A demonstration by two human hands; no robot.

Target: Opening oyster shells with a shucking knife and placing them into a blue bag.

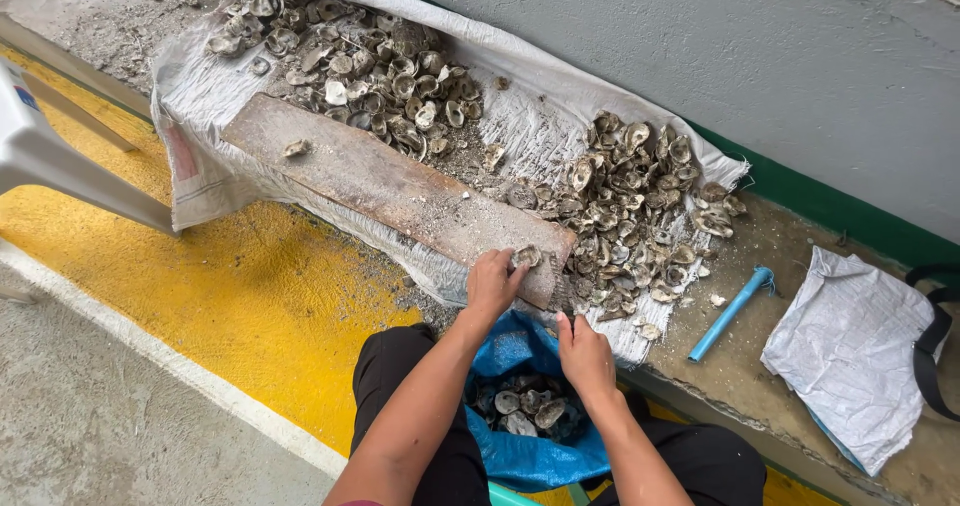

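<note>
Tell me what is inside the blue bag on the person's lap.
The blue woven bag holds a heap of grey oyster shells. Anything beneath the top shells is hidden.

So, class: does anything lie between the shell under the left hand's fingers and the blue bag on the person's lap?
Nothing visible does. The left hand holds the shell at the wooden board's near end; the open blue bag sits directly below.

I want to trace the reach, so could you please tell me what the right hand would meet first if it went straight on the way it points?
The right hand points up the picture toward the shell pile; it would probably meet the board's near end or the shells beside it first, though depth is unclear.
</note>
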